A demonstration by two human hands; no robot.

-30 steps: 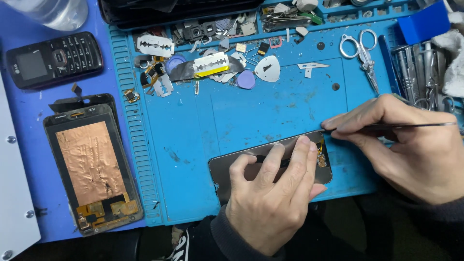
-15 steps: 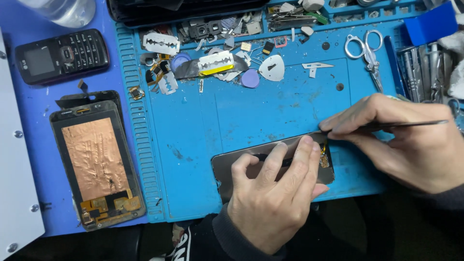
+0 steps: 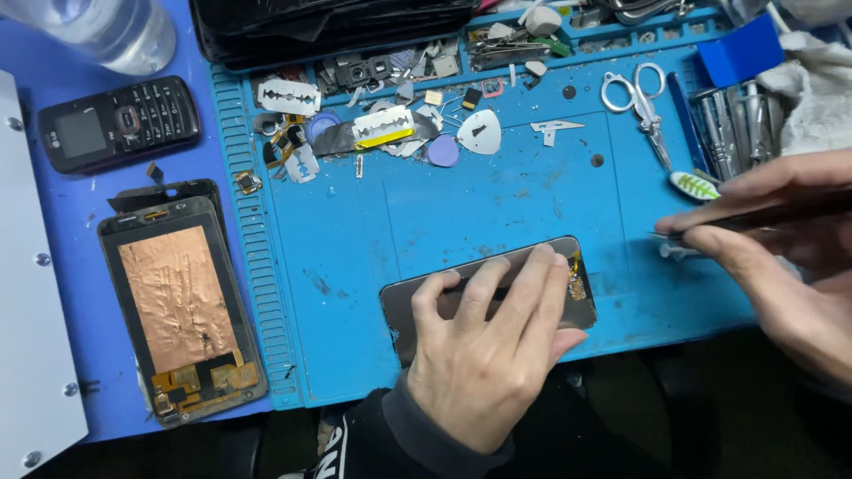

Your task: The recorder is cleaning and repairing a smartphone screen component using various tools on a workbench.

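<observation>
Blue covers the whole bench: a plain blue sheet on the left and a ribbed blue mat [image 3: 497, 204] with tray slots to its right. On the far left lies a white panel [image 3: 31, 310], and above it stands a clear bottle [image 3: 106, 31]. Beside that, a black keypad phone [image 3: 120, 122] lies on the sheet, and below it an opened screen assembly [image 3: 182, 306] shows its copper foil back. Along the mat's upper part lie razor blades [image 3: 288, 96], picks [image 3: 479, 131] and small parts, then small scissors [image 3: 641, 93].

On the mat's near edge lies a dark phone [image 3: 417, 297], flat and slightly tilted. The left hand [image 3: 484, 355] rests on it with its fingers [image 3: 532, 293] spread, pressing it down, the tips near the phone's right end. The right hand [image 3: 781, 257] is off to the right, clear of the phone, pinching a thin metal tool [image 3: 754, 217] between thumb and fingers; its tip points left, just beside a green-and-white brush head [image 3: 694, 184]. Metal tools [image 3: 737, 124] and a white cloth [image 3: 812, 89] lie at top right.
</observation>
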